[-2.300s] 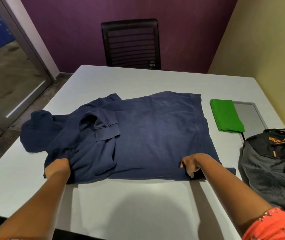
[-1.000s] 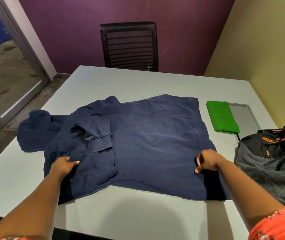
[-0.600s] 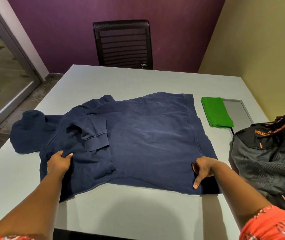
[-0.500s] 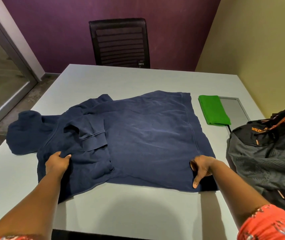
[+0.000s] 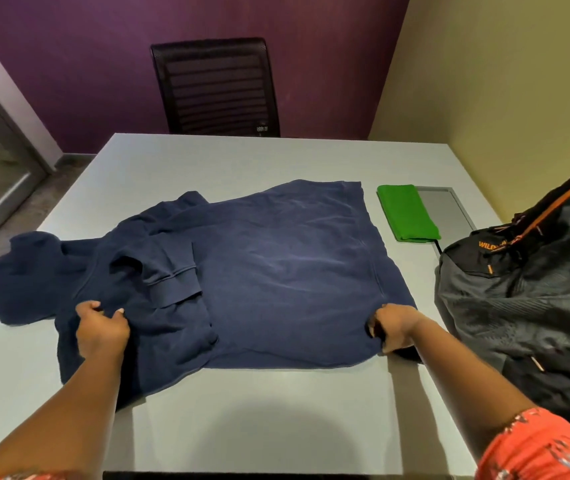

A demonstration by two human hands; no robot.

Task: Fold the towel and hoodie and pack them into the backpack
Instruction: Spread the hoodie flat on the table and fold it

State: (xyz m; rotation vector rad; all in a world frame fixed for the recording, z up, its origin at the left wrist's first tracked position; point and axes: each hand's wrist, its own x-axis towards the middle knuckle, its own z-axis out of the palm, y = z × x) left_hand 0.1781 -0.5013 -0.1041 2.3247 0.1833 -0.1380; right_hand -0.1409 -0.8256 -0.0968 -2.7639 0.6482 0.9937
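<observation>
One backpack sat just right of the right hand, its contents hidden. One hoodie lay flat; the left hand and right hand each gripped its fabric. One folded green towel rested beyond the right hand.

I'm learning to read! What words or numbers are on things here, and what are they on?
"WILD": orange letters on the backpack, near its top; the word runs on under a strap, so the rest is hidden.
A small pale mark low on the chair back: too small to read.
The hoodie and the green towel: no writing shows.
</observation>
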